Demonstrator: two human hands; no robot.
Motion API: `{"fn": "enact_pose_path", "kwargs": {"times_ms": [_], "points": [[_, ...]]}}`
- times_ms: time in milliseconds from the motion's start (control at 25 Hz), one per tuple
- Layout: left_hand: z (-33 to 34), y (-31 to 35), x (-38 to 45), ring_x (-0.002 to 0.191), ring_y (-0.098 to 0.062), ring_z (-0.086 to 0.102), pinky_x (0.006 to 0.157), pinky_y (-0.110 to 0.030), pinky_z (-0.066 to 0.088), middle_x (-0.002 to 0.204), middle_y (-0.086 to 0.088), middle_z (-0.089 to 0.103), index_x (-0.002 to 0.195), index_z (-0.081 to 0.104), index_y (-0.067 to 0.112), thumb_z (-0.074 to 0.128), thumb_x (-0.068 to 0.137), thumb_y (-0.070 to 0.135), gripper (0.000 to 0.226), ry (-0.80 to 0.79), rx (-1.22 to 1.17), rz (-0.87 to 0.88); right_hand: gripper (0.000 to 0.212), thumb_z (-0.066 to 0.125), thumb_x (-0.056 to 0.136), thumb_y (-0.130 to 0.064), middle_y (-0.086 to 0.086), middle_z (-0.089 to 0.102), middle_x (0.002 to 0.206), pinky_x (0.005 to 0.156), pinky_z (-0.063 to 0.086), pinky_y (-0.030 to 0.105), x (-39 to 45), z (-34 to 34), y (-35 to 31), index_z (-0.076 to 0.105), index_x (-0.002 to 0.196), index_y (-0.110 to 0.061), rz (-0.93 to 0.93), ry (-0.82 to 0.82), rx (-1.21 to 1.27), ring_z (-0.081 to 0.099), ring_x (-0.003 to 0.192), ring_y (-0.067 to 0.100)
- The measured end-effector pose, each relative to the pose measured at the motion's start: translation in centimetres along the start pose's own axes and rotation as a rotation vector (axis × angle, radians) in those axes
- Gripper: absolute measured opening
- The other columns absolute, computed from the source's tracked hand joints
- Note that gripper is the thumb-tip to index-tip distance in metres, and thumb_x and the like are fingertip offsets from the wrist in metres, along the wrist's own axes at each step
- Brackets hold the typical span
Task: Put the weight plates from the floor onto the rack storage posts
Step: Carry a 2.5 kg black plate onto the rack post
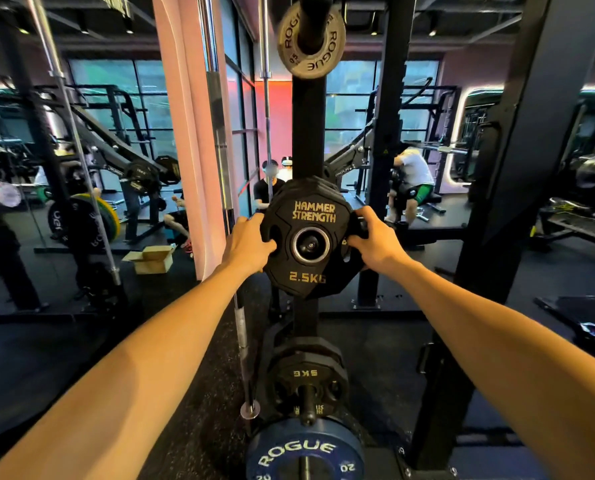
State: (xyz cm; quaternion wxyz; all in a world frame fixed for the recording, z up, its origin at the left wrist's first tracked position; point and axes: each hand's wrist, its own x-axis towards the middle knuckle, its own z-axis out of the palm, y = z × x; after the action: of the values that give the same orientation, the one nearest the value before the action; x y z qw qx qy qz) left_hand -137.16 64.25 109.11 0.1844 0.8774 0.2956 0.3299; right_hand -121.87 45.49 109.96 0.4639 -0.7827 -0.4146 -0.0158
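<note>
A black 2.5 kg Hammer Strength plate (309, 278) hangs on a storage post (311, 244) of the black rack upright (309, 133), with more black plates behind it. My left hand (247, 244) grips its left edge, fingers curled into a grip hole. Holding the right edge the same way is my right hand (372, 240). Above, a small grey Rogue plate (310, 62) sits on a higher post. Below, a 5 kg black plate (306, 374) and a blue Rogue plate (304, 452) sit on lower posts.
A barbell (242, 341) stands upright just left of the rack. A second black upright (531, 168) rises at right. A cardboard box (152, 259) lies on the floor at left. People sit and train behind the rack. Other racks and loaded plates stand at far left.
</note>
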Motion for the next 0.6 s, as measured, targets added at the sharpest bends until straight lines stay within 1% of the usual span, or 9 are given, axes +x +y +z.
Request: {"fn": "enact_pose_path", "kwargs": {"times_ms": [80,120,160,200,280,320,400,520,600], "points": [[0.7,-0.4,0.4,0.082,-0.025,0.053,0.067,-0.031,0.038,0.097,-0.003,0.045,0.121,0.056,0.019,0.065,0.083,0.022,0.039,0.013,-0.022,0.005,0.035,0.058,0.086,-0.008,0.004,0.059,0.098,0.059,0.048,0.027,0.5,0.5,0.7,0.045,0.116,-0.021,-0.024,0.023,-0.023,0.057,0.082,0.022],[0.9,-0.5,0.5,0.081,-0.024,0.052,0.067,-0.032,0.037,0.097,-0.004,0.046,0.12,0.055,0.019,0.065,0.083,0.022,0.038,0.023,-0.032,0.012,0.035,0.058,0.086,-0.008,0.002,0.059,0.096,0.056,0.042,0.021,0.7,0.7,1.0,0.045,0.115,-0.022,-0.031,0.029,-0.036,0.056,0.081,0.021],[1.1,-0.5,0.6,0.081,-0.023,0.052,0.067,-0.032,0.037,0.097,-0.004,0.048,0.119,0.055,0.018,0.064,0.084,0.022,0.036,0.035,-0.041,0.025,0.034,0.058,0.086,-0.009,0.001,0.058,0.094,0.055,0.04,0.019,0.9,0.8,1.2,0.044,0.114,-0.023,-0.037,0.032,-0.05,0.056,0.08,0.021],[1.4,-0.5,0.6,0.081,-0.022,0.052,0.067,-0.031,0.037,0.099,-0.006,0.051,0.119,0.054,0.018,0.063,0.086,0.022,0.035,0.047,-0.047,0.04,0.034,0.059,0.085,-0.01,0.001,0.058,0.092,0.057,0.042,0.022,1.1,0.8,1.4,0.043,0.112,-0.024,-0.04,0.031,-0.066,0.056,0.08,0.022],[1.7,-0.3,0.5,0.086,-0.025,0.056,0.067,-0.031,0.038,0.104,-0.01,0.056,0.122,0.051,0.016,0.061,0.088,0.02,0.036,0.072,-0.041,0.057,0.033,0.063,0.084,-0.014,0.002,0.058,0.093,0.066,0.049,0.035,1.5,0.7,1.6,0.042,0.106,-0.024,-0.042,0.028,-0.136,0.058,0.082,0.027],[1.9,-0.2,0.5,0.089,-0.027,0.058,0.066,-0.032,0.038,0.106,-0.012,0.058,0.124,0.049,0.015,0.06,0.089,0.018,0.036,0.08,-0.027,0.06,0.032,0.064,0.083,-0.015,0.003,0.058,0.094,0.07,0.051,0.039,1.6,0.7,1.7,0.041,0.103,-0.024,-0.04,0.028,-0.178,0.057,0.083,0.028],[2.0,0.1,0.7,0.091,-0.03,0.06,0.065,-0.032,0.037,0.107,-0.013,0.061,0.123,0.048,0.014,0.059,0.09,0.016,0.035,0.092,0.005,0.073,0.033,0.066,0.083,-0.015,0.004,0.057,0.094,0.071,0.051,0.042,1.9,0.8,1.8,0.037,0.097,-0.025,-0.023,0.035,-0.209,0.057,0.082,0.03],[1.9,0.4,1.4,0.09,-0.03,0.061,0.064,-0.032,0.037,0.106,-0.013,0.064,0.123,0.048,0.015,0.06,0.09,0.015,0.035,0.079,0.001,0.064,0.032,0.063,0.084,-0.013,0.009,0.06,0.098,0.073,0.053,0.046,2.5,1.1,1.9,0.036,0.096,-0.026,0.009,0.035,-0.196,0.058,0.083,0.032],[2.0,0.4,1.6,0.09,-0.03,0.061,0.064,-0.031,0.038,0.108,-0.013,0.064,0.124,0.049,0.014,0.06,0.09,0.014,0.036,0.075,-0.014,0.054,0.033,0.062,0.084,-0.013,0.008,0.059,0.099,0.072,0.053,0.046,2.8,1.2,1.9,0.034,0.095,-0.026,0.015,0.03,-0.201,0.058,0.083,0.032]]}}
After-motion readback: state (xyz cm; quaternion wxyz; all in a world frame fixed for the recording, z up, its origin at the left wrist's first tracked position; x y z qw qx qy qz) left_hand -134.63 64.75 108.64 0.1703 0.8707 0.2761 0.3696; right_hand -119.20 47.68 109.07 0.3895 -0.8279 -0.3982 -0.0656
